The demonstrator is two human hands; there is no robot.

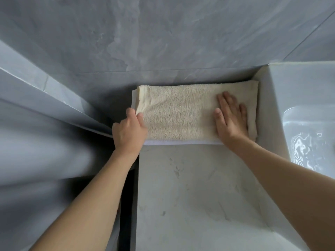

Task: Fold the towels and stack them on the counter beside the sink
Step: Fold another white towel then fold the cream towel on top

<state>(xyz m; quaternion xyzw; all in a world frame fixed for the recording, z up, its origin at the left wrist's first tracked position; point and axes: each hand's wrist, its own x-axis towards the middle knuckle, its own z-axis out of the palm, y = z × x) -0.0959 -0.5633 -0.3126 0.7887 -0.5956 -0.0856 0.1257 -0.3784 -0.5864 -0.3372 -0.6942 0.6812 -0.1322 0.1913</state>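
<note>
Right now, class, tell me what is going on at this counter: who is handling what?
A person is settling a folded beige towel on the counter beside the sink. The left hand grips the towel's left edge, while the right hand presses flat on its right part. The beige towel lies on a white towel, of which only an edge shows, against the grey wall.

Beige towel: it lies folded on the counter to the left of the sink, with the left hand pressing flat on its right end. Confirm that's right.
Wrong in one respect: the head view shows the right hand pressing flat on the right end of the beige towel. The left hand grips its left edge. The towel does lie folded on the counter, left of the sink.
</note>
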